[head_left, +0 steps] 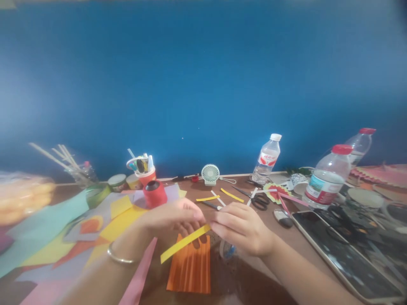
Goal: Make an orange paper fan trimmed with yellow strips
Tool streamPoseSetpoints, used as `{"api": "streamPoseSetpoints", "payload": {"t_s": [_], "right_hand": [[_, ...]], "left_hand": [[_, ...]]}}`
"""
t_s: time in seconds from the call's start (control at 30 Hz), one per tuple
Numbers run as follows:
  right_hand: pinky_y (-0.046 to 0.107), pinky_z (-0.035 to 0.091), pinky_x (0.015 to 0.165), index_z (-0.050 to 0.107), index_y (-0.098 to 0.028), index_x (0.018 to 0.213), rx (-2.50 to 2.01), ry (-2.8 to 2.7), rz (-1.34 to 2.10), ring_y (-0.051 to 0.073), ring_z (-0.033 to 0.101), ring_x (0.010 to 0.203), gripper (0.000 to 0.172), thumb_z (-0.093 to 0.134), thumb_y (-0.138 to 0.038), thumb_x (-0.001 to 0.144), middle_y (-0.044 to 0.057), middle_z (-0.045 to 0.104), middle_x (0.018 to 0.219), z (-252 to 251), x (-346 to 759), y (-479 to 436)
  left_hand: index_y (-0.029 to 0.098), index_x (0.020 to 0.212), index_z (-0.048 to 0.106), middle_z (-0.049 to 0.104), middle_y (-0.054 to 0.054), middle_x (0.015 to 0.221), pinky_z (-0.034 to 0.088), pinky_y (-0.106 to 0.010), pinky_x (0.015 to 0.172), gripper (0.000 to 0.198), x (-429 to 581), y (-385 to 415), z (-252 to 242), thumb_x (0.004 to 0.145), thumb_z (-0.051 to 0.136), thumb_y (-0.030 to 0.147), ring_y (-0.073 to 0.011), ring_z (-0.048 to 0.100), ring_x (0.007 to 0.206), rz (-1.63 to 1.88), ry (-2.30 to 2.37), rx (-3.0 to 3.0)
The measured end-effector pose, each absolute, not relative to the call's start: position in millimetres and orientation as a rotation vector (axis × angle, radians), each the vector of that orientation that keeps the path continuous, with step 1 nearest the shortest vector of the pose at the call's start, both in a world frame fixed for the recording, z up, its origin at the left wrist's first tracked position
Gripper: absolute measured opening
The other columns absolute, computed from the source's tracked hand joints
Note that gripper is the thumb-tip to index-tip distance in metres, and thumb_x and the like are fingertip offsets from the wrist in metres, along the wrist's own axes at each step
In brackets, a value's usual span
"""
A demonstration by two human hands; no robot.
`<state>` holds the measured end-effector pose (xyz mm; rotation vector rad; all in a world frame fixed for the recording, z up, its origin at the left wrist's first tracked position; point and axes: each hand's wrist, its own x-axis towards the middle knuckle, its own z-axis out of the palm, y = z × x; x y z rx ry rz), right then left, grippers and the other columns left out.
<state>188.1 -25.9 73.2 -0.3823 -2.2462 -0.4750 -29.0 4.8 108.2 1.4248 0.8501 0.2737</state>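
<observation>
Brown worktop (241,292): is carrying coloured sheets (122,222) toward its left edge and a smartphone (337,250) toward its right edge.
Right hand (244,231): is being nearer to the upper end of the yellow paper strip (184,244); its fingertips are pinching this end.
Left hand (181,216): fingers are hanging loosely apart behind the strip; if they are touching it, I cannot tell.
Orange striped paper (189,275): is lying beneath, toward the worktop's near edge.
Strip: is sloping above the orange paper, its long axis running from the right fingertips toward the near left corner.
</observation>
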Motion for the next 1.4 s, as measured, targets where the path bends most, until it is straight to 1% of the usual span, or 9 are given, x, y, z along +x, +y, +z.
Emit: {"api": "streamPoseSetpoints", "payload": {"t_s": [0.17, 0.3, 0.43, 0.57, 0.7, 0.9, 1.0, 1.2, 1.4], "right_hand": [[0.032, 0.048, 0.07, 0.062, -0.018, 0.094, -0.526, -2.264, -0.273, 0.018, 0.059, 0.082, 0.019, 0.048, -0.012, 0.083, 0.007, 0.066, 0.094, 56.4, 186.0, -20.6], [0.032, 0.049, 0.076, 0.062, -0.02, 0.089, -0.647, -1.956, 0.115, 0.018, 0.059, 0.089, 0.015, 0.051, -0.015, 0.08, 0.009, 0.062, 0.098, 51.3, 177.4, -21.1], [0.028, 0.05, 0.069, 0.048, -0.019, 0.109, -0.938, -1.62, 0.465, 0.016, 0.061, 0.084, 0.026, 0.044, -0.021, 0.084, 0.009, 0.061, 0.101, 53.7, 175.3, -15.5], [0.027, 0.044, 0.071, 0.057, -0.02, 0.09, -1.668, -1.998, 0.198, 0.016, 0.059, 0.083, 0.019, 0.039, -0.02, 0.084, 0.005, 0.063, 0.091, 57.8, 194.6, -0.8], [0.028, 0.04, 0.058, 0.061, -0.017, 0.063, -1.878, -2.183, 0.194, 0.021, 0.061, 0.067, 0.012, 0.053, -0.008, 0.065, 0.006, 0.064, 0.071, 54.5, 215.0, 6.3], [0.027, 0.04, 0.057, 0.063, -0.019, 0.072, -2.046, -2.206, 0.184, 0.021, 0.062, 0.068, 0.009, 0.056, -0.018, 0.069, 0.007, 0.065, 0.073, 46.8, 224.6, 11.6], [0.032, 0.041, 0.061, 0.063, -0.017, 0.079, -2.185, -2.095, 0.088, 0.025, 0.062, 0.074, 0.019, 0.046, -0.012, 0.075, 0.011, 0.065, 0.078, 48.2, 238.9, 18.9], [0.032, 0.043, 0.065, 0.064, -0.013, 0.086, -2.329, -1.997, 0.083, 0.026, 0.062, 0.082, 0.017, 0.05, -0.015, 0.075, 0.015, 0.066, 0.087, 38.6, 270.5, 33.6], [0.028, 0.042, 0.063, 0.065, -0.014, 0.081, -2.313, -1.996, 0.161, 0.022, 0.064, 0.076, 0.016, 0.05, -0.019, 0.076, 0.013, 0.067, 0.082, 22.9, 278.1, 44.5]], "left_hand": [[0.016, 0.071, 0.063, 0.064, -0.003, 0.062, 0.033, -0.023, 0.047, 0.013, -10.0, -7.7, 107.0, 0.071, 0.061, 0.029, -0.0134, 0.058, 0.056, 0.39, 0.91, 1.526], [0.017, 0.068, 0.06, 0.064, -0.003, 0.064, 0.039, -0.026, 0.053, 0.015, -8.6, -8.5, 106.2, 0.068, 0.064, 0.031, -0.0149, 0.06, 0.059, 0.506, 0.923, 1.43], [0.015, 0.07, 0.062, 0.065, -0.004, 0.063, 0.04, -0.025, 0.054, 0.015, -10.5, -8.0, 101.1, 0.068, 0.065, 0.029, -0.014, 0.06, 0.058, 0.557, 0.97, 1.455], [0.014, 0.071, 0.061, 0.066, -0.005, 0.064, 0.039, -0.023, 0.052, 0.015, -13.5, -5.1, 90.1, 0.068, 0.065, 0.028, -0.0129, 0.059, 0.056, 0.578, 1.027, 1.391], [0.014, 0.074, 0.061, 0.066, -0.005, 0.065, 0.04, -0.023, 0.053, 0.014, -15.7, -7.6, 73.5, 0.068, 0.065, 0.025, -0.0122, 0.059, 0.054, 0.614, 1.069, 1.314], [0.015, 0.073, 0.058, 0.062, -0.002, 0.061, 0.043, -0.028, 0.059, 0.013, -9.4, -26.8, 39.0, 0.068, 0.065, 0.025, -0.0137, 0.057, 0.056, 0.735, 1.001, 1.142], [0.015, 0.072, 0.06, 0.06, -0.001, 0.064, 0.042, -0.028, 0.062, 0.013, -6.4, -32.0, 24.2, 0.066, 0.066, 0.023, -0.014, 0.057, 0.059, 0.753, 0.963, 1.107], [0.015, 0.074, 0.064, 0.062, 0.0, 0.072, 0.04, -0.025, 0.068, 0.013, -8.6, -32.9, 15.8, 0.064, 0.069, 0.022, -0.0134, 0.054, 0.068, 0.828, 1.011, 1.186], [0.016, 0.081, 0.064, 0.061, -0.001, 0.075, 0.041, -0.026, 0.07, 0.017, -9.1, -30.8, 12.9, 0.066, 0.068, 0.021, -0.0132, 0.055, 0.069, 0.861, 0.984, 1.166]]}}
